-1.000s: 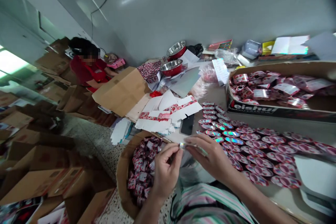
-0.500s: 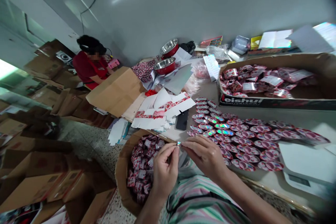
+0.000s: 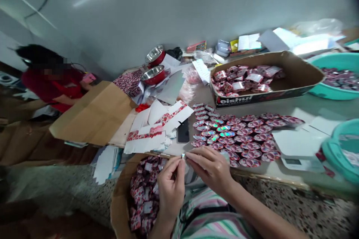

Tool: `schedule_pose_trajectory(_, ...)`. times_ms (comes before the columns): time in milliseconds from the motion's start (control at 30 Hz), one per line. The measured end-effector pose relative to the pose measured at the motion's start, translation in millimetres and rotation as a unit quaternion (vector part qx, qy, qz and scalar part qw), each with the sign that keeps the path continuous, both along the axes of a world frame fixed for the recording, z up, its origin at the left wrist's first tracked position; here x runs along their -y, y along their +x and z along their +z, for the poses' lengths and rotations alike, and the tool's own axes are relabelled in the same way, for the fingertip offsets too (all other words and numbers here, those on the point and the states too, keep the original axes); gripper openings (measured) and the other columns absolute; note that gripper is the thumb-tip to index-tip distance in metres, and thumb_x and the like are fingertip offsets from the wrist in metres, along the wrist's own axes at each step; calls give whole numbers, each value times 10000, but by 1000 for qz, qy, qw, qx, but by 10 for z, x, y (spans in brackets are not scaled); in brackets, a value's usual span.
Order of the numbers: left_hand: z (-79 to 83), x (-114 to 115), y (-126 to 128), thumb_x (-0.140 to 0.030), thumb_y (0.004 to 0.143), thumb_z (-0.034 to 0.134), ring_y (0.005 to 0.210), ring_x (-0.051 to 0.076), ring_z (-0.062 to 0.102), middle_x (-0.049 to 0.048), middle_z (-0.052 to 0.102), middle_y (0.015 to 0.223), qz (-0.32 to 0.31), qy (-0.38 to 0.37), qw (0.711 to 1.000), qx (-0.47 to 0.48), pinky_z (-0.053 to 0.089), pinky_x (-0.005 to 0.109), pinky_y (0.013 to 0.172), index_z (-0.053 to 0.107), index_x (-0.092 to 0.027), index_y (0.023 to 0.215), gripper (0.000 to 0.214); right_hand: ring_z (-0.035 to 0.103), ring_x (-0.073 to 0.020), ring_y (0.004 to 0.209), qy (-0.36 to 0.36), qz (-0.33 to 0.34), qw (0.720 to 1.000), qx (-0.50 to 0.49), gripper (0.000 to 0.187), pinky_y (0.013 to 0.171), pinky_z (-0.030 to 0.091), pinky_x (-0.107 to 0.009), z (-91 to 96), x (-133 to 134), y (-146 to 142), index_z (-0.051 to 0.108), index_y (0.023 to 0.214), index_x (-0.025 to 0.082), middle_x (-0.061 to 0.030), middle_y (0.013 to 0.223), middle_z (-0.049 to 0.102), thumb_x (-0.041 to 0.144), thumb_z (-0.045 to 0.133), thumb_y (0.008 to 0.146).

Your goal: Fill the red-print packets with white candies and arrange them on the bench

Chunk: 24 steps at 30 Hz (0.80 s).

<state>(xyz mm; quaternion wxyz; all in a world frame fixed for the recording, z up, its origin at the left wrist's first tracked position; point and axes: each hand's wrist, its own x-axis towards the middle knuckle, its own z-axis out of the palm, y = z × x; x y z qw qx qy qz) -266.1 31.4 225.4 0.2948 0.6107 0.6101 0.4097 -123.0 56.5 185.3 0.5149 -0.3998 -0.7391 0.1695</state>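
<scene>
Close together above the table's front edge, both my hands are closed in pinches. Between the fingertips shows a small shiny, rainbow-glinting piece point(image 3: 183, 156), too small to name for sure. My left hand point(image 3: 171, 183) pinches it with thumb and forefinger. The fingers of my right hand point(image 3: 209, 164) are drawn together at its right side; whether they also grip it is hard to tell. Below my left hand stands a carton point(image 3: 120, 198) of small red-and-pink patterned packets point(image 3: 146, 190). Rows of oval pink-and-red packaged pieces point(image 3: 238, 136) lie beyond my right hand.
Printed card strips point(image 3: 157, 123) and a dark phone point(image 3: 183, 131) lie ahead. Behind are a low box point(image 3: 269, 95) of wrapped packets and red steel bowls point(image 3: 153, 74). A white scale point(image 3: 300, 145) and turquoise basins point(image 3: 342, 149) stand right. A co-worker point(image 3: 56, 82) sits left behind a cardboard flap.
My view has swung to the right, bringing the turquoise basins into sight. Both hands keep nearly the same pose around the small shiny piece.
</scene>
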Motion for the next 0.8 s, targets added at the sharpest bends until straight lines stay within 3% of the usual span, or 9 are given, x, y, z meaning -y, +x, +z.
schedule_pose_trajectory(300,-188,-326,-477,-319,862,567,884,193,641,72,697,955,-30,-82,995,46,521,244,783,722,-172,915,220,585,-163,821,-40,-19,999,22,167,715,486,-308,-125,-195,-450,616,1022,192,-62,927,664,150,543,878)
schedule_pose_trajectory(500,-400,-641,-914,-394,811,603,847,208,638,62,703,893,-1,-115,993,19,513,280,785,717,-157,874,270,591,-155,821,-4,6,999,36,158,744,490,-306,-115,-264,-679,587,1010,185,-55,900,672,125,525,878)
schedule_pose_trajectory(667,-646,-1202,-1541,-486,760,614,764,196,618,24,692,792,100,-147,984,-27,489,258,691,695,-149,883,368,588,-133,780,-47,48,998,-22,147,712,488,-270,-88,-163,-712,585,981,166,-58,880,662,100,542,858)
schedule_pose_trajectory(800,-925,-1844,-1947,-505,754,588,677,165,572,0,643,704,145,-109,982,-57,440,233,609,673,-144,867,388,590,-125,783,-131,-63,985,-94,149,695,483,-239,-202,-67,-531,601,924,191,-40,837,642,72,560,842)
